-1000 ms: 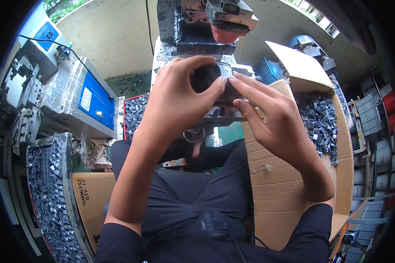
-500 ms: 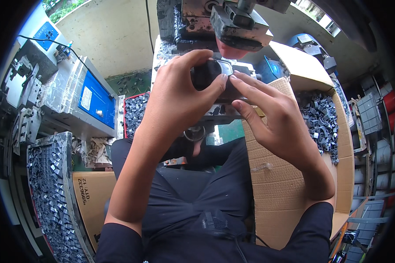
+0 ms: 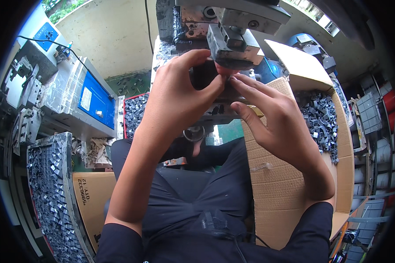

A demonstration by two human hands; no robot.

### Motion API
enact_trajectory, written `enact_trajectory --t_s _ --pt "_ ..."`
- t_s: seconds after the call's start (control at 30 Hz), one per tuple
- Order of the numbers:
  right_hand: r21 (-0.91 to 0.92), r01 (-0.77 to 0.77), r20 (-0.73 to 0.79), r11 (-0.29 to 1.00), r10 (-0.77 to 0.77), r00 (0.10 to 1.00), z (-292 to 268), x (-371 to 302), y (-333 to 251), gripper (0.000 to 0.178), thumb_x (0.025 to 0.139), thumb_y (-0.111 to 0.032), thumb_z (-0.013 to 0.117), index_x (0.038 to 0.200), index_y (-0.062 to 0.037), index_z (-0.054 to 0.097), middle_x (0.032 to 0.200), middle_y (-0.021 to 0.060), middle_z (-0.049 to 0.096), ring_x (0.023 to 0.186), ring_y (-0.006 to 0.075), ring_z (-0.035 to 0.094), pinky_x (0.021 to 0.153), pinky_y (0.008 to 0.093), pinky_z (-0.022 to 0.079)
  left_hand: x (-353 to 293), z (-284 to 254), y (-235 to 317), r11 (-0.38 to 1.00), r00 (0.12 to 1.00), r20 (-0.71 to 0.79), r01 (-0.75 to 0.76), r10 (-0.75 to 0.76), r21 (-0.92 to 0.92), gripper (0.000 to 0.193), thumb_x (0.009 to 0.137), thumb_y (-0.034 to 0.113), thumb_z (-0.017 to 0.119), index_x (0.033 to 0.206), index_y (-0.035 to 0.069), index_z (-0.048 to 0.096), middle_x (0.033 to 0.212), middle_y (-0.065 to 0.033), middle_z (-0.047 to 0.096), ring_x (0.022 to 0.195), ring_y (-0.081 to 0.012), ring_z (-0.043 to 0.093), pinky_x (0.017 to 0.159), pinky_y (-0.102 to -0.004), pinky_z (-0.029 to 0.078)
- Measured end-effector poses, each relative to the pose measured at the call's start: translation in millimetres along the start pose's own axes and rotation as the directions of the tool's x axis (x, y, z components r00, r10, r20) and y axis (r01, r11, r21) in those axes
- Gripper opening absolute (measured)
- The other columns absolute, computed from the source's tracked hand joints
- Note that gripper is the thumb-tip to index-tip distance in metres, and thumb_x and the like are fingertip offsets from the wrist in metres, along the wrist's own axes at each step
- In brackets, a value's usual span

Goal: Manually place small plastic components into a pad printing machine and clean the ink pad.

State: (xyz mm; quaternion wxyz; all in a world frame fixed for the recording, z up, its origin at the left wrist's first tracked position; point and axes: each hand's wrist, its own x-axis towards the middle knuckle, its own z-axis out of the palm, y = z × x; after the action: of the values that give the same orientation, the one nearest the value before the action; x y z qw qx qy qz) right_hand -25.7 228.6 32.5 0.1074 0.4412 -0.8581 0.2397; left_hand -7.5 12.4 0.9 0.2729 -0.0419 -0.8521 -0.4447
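Note:
My left hand curves its thumb and index finger around a dark holder on the machine in front of me. Its thumb tip lies close under a pinkish-red soft pad, which hangs from a metal machine head. The pad is down at my fingertips and hides the small glossy part there. My right hand stays just right of the holder. Its fingers are stretched out, the index fingertip near the pad and the thumb apart, with nothing in its grasp.
An open cardboard box of small dark grey pieces stands at my right. A tray of similar pieces lies left, and a red-rimmed tray sits beyond my left forearm. A grey cabinet with a blue panel stands left.
The machine head and its pinkish-red pad have come down and slightly left, over the small glossy part that showed between my hands. Both hands have stayed almost in place.

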Motion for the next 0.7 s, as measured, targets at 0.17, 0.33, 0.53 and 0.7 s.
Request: enact_trajectory --t_s 0.17,0.33,0.53,0.7 --pt "0.026 0.002 0.001 1.000 -0.002 1.000 0.8 1.6 -0.2 0.042 0.100 -0.013 0.072 0.140 0.0014 0.066 0.139 0.0241 0.068 0.124 0.0383 0.069 0.103 0.0432 0.055 0.0 -1.7 -2.3 1.000 1.000 0.013 0.006 -0.006 -0.005 0.043 0.088 0.025 0.083 0.122 0.000 0.075 0.109 -0.0154 0.080 0.101 -0.0217 0.077 0.091 -0.0343 0.058" --pt "0.026 -0.002 0.004 1.000 0.002 1.000 1.0 0.3 1.6 0.042 0.100 -0.013 0.072 0.140 0.0012 0.066 0.138 0.0248 0.068 0.125 0.0381 0.069 0.104 0.0439 0.055 -1.6 0.6 -4.3 0.998 1.000 -0.009 -0.021 0.022 0.052 0.045 0.088 0.025 0.084 0.122 -0.002 0.074 0.108 -0.0150 0.079 0.107 -0.0231 0.076 0.093 -0.0353 0.059" --pt "0.024 0.004 0.000 1.000 -0.004 1.000 0.3 0.4 0.2 0.042 0.100 -0.013 0.072 0.139 0.0015 0.067 0.137 0.0256 0.068 0.125 0.0391 0.069 0.104 0.0440 0.055 -1.6 0.1 -4.9 0.998 1.000 0.007 -0.028 0.027 0.055 0.046 0.088 0.026 0.084 0.124 -0.001 0.074 0.112 -0.0159 0.078 0.111 -0.0246 0.075 0.095 -0.0367 0.059" --pt "0.009 0.006 -0.002 1.000 -0.006 1.000 0.8 0.3 0.6 0.042 0.099 -0.012 0.072 0.138 0.0024 0.067 0.137 0.0259 0.068 0.123 0.0393 0.070 0.103 0.0441 0.055 -1.0 -0.1 -4.9 0.999 1.000 0.017 -0.015 0.014 0.041 0.047 0.088 0.025 0.084 0.125 -0.001 0.074 0.113 -0.0161 0.078 0.112 -0.0243 0.075 0.095 -0.0366 0.059"
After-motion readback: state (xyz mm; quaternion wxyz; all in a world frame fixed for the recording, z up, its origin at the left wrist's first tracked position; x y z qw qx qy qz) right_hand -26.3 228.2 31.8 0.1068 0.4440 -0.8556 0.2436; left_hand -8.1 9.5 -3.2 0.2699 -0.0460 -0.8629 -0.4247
